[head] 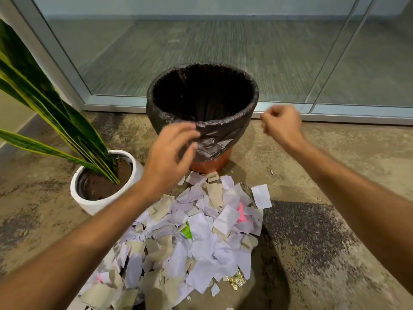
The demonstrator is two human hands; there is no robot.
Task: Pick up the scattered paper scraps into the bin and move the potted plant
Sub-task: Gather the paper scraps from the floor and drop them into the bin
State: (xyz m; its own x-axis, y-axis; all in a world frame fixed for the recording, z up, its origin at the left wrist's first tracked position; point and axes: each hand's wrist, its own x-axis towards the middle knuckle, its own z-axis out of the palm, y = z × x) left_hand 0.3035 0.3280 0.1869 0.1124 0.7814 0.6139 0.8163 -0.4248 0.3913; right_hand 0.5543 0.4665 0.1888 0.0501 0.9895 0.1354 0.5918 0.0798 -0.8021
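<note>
A brown bin (210, 163) lined with a black bag (221, 135) stands on the floor by the glass wall. A heap of white, tan, pink and green paper scraps (196, 238) lies in front of it. At the left stands a white pot (93, 204) with a long-leaved green plant (55, 117). My left hand (172, 157) hovers at the bin's near left side, fingers apart and curved, holding nothing. My right hand (281, 124) is raised to the right of the bin's rim, fingers curled shut; nothing shows in it.
A glass wall with a metal frame (335, 113) runs behind the bin. The floor is mottled concrete with a dark patch (308, 231) at the right. One loose white scrap (261, 195) lies at the heap's right edge.
</note>
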